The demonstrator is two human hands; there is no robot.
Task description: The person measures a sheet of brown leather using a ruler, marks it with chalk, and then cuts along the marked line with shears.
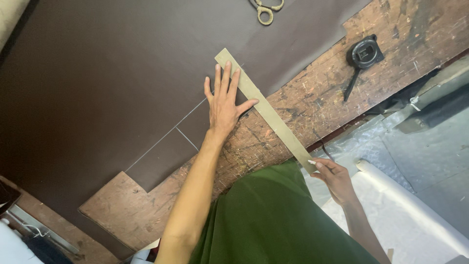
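The left hand [223,105] lay flat, fingers [226,76] spread wide, pinning the long tan straightedge [266,111] down on the dark brown leather sheet [107,83]. It gripped nothing, just pressed. The right hand [333,177] sat at the near end of the straightedge, off the edge of the scarred wooden surface [312,93], its fingers curled around a small white piece of chalk [311,162] with the tip touching the strip's end.

The straightedge ran diagonally from the leather out past the surface's edge. Pale marked lines [168,132] already crossed the leather near a stepped cut-out.

The risk looked plain: the left hand held only the far half, so the overhanging near end could pivot under a sideways push from the chalk, and the line would wander. Smooth leather might let the strip slide too.

Scissors [266,10] rested at the top of the sheet, a black tape measure [363,55] well off to the right.
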